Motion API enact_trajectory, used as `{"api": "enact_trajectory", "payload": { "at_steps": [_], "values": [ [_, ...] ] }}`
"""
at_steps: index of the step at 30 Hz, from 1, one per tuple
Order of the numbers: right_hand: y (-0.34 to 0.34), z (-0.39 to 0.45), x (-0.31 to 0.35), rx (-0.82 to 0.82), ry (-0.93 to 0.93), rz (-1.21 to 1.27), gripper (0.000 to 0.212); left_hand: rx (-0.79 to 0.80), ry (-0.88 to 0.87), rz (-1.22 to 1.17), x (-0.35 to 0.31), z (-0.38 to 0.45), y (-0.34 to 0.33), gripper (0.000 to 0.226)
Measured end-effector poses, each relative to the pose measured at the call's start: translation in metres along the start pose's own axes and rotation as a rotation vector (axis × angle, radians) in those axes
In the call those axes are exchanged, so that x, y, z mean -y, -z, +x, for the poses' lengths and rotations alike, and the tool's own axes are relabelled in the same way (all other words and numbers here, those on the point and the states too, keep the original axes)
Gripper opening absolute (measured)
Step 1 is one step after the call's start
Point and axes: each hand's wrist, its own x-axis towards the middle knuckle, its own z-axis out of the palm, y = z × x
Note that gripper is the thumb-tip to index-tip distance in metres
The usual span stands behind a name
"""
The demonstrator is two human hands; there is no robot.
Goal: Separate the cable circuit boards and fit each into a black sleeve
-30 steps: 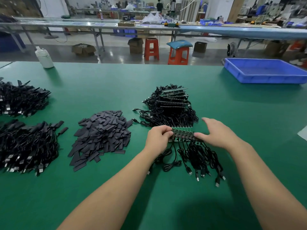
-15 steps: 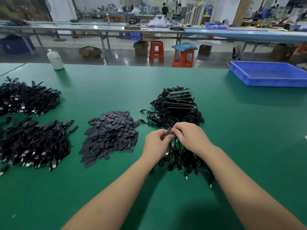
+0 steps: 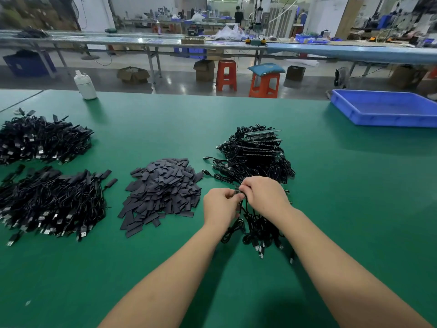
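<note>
Black cables hang in a tangled bunch from the strip of circuit boards that both hands hold just above the green tabletop. The left hand has its fingers curled and pinched on the strip's left end; the right hand has its fingers clamped on the strip just beside it, knuckles nearly touching the left, so most of the strip is hidden. This looks like the snap that frees one board. Bending too hard or at the wrong spot could crack a board rather than the joint, and the snarled cables could drag on the freed piece, strain its solder joint, or pull neighbours along. A plug caught in a loop below could also yank the strip out of the pinch.

Left of the hands lies the heap of black sleeves, near enough to reach, yet loose pieces could scatter if a cable sweeps across. Behind the hands sits the pile of unseparated strips, close enough for trailing cables to snag. Further left are two heaps of cables that appear already sleeved, and a blue tray stands at the far right.
</note>
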Motion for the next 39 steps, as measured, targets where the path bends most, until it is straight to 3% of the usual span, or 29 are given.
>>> {"api": "enact_trajectory", "payload": {
  "at_steps": [21,29,33,37,39],
  "values": [
    [-0.017,0.014,0.008,0.016,-0.079,-0.06,0.024,-0.121,0.114,-0.039,0.009,0.012,-0.014,0.027],
    [-0.021,0.019,-0.006,-0.021,-0.027,-0.004,0.027,-0.162,0.067,-0.056,0.014,0.015,0.0,0.028],
    [-0.022,0.025,-0.029,-0.043,-0.072,-0.032,0.027,-0.067,0.058,-0.226,0.013,0.011,0.025,0.017],
    [-0.028,0.026,-0.04,0.02,-0.072,-0.084,0.053,0.101,-0.019,-0.289,0.006,0.007,0.042,0.016],
    [-0.031,0.022,-0.03,-0.041,-0.048,0.118,0.044,0.129,-0.023,-0.294,0.003,0.005,0.046,0.017]
  ]
}}
